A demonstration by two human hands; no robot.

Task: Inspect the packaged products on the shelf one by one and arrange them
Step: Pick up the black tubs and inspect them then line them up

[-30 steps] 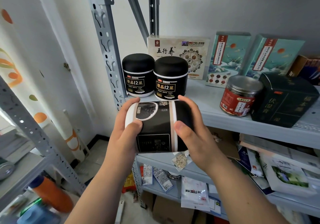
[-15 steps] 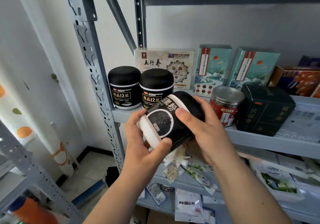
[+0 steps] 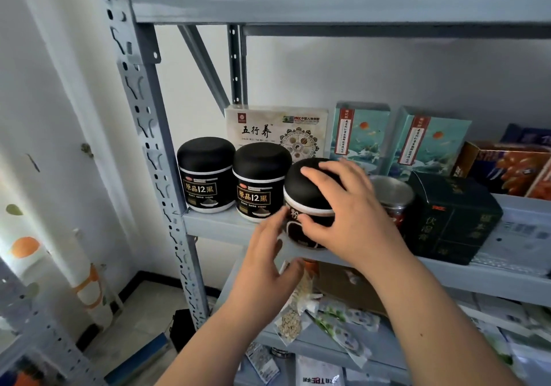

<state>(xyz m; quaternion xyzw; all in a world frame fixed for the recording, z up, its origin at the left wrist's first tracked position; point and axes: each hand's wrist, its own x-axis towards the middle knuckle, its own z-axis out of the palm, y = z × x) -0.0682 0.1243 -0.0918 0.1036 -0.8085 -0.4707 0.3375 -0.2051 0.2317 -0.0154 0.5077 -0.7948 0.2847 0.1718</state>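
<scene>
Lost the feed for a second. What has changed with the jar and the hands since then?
The jar, held on its side in both hands a second ago, now stands upright on the shelf, right of the two black jars. The right hand grips its lid; the left hand has opened, fingers by the label. The boxes and the tin have not moved.

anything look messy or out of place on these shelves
Yes, on the lower shelf: loose sachets lie in a jumbled heap, some hanging over its front edge. Above, the black jar gripped by the right hand is upright beside two matching jars.
</scene>
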